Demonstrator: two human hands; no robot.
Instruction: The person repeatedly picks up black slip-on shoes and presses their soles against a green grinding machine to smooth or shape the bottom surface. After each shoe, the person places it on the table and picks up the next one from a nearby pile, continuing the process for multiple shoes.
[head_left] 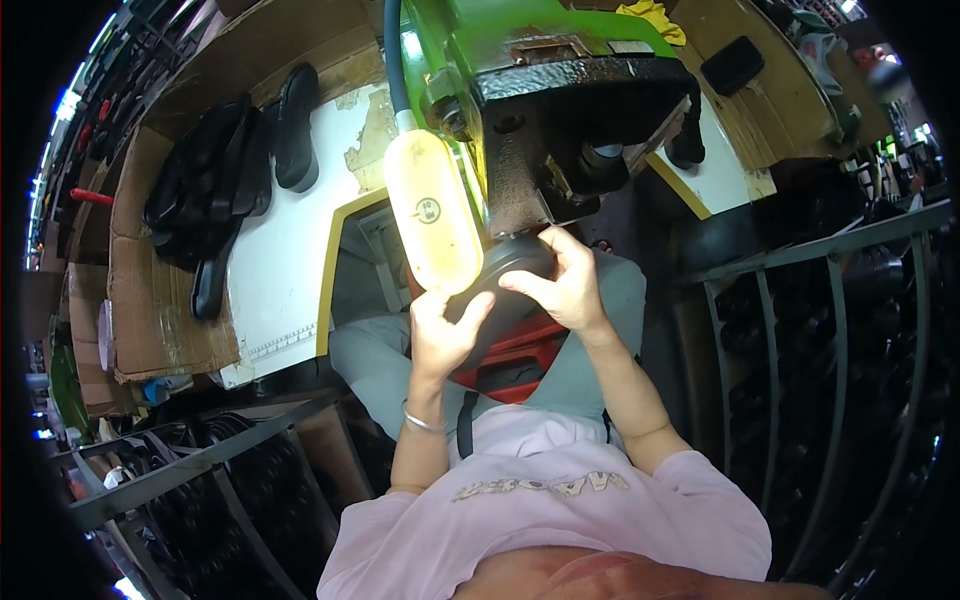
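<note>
Between my two hands is a black shoe sole [522,262], tilted, with its far end right under the dark metal head of a green machine [580,35]. My left hand [445,330] grips its near left side, thumb along the top. My right hand [565,285] holds its right side higher up, with the thumb across the surface and fingertips close to the machine head. A lit, pale yellow lamp [430,215] hangs over the left part of the sole and hides some of it. The contact between sole and machine is partly hidden.
Left, a white worktop [270,270] bears a pile of black soles [205,180] inside a cut cardboard box [165,335]. Another cardboard box [780,110] stands at the far right. Metal racks [800,250] flank me on both sides. A red stool [515,365] shows between my legs.
</note>
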